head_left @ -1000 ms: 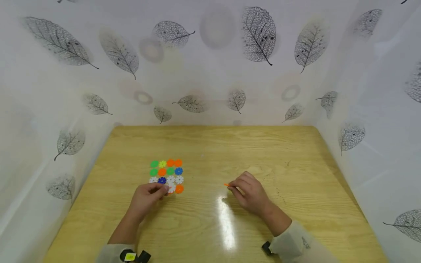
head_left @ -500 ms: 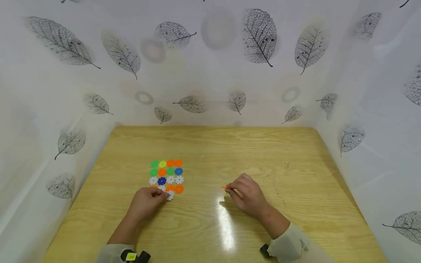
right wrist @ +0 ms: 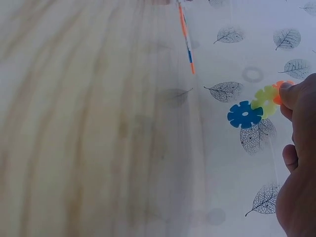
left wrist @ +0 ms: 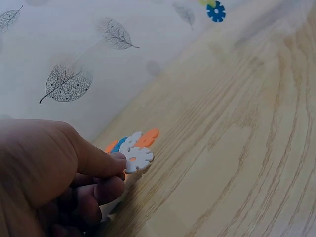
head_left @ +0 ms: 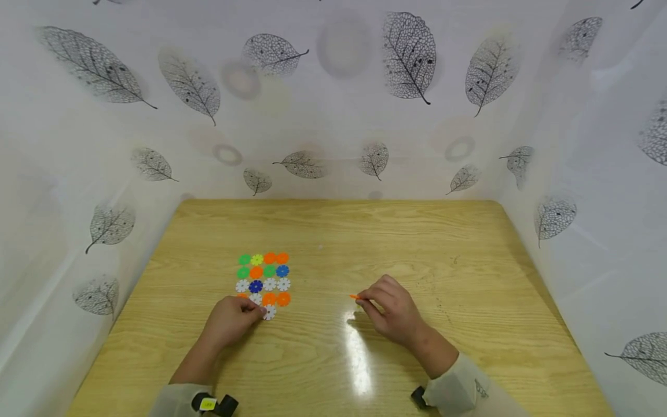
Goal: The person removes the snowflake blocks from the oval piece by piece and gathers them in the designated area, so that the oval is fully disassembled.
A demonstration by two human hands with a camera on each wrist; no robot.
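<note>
My left hand (head_left: 233,321) pinches a white notched disc (head_left: 268,312) between thumb and fingers, at the near side of a flat grid of coloured discs. In the left wrist view the white disc (left wrist: 139,159) overlaps the discs behind it; whether it touches the table cannot be told. My right hand (head_left: 394,310) pinches an orange disc (right wrist: 279,93), seen edge-on in the head view. A yellow-green disc (right wrist: 265,100) and a blue disc (right wrist: 245,114) are in line with it and appear joined. The left hand partly covers the grid's nearest row.
The grid lies on the wooden table (head_left: 323,249), left of the middle, with green, yellow, orange, blue and white discs, including a dark blue disc (head_left: 256,286). A white leaf-patterned curtain (head_left: 333,116) surrounds the table's back and sides. A light streak shines between the hands.
My left hand has drawn the white disc toward the near edge, off the grid's nearest row, uncovering an orange disc and a white one. My right hand has shifted slightly left.
</note>
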